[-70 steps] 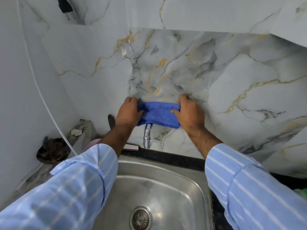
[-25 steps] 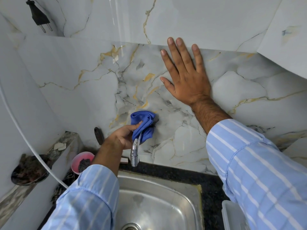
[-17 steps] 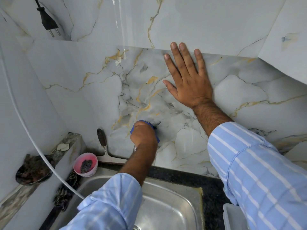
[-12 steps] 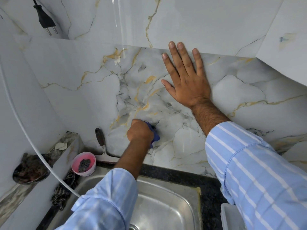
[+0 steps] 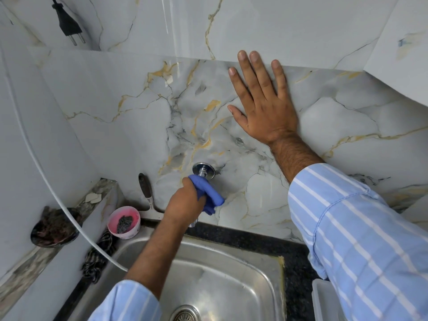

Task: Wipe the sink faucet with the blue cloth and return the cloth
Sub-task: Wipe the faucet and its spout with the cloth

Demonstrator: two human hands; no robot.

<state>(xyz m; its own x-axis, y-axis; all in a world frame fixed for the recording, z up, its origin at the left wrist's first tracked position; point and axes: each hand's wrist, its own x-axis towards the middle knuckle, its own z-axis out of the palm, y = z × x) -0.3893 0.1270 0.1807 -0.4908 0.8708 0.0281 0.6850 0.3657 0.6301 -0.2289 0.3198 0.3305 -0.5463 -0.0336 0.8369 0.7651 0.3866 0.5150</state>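
Our left hand (image 5: pixel 185 205) squeezes the blue cloth (image 5: pixel 207 193) around the faucet (image 5: pixel 203 170). Above that grip, our right hand (image 5: pixel 261 107) lies flat and empty on the wall (image 5: pixel 115 93).

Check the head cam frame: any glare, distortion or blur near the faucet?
Head view: a bright glare streak runs down the wall tiles; wide-angle bending shows in the curved tile seams and sink rim; lighting is soft, without hard shadows; the faucet flange is sharp with small highlights; the left hand and cloth look slightly soft; the right hand is crisp.
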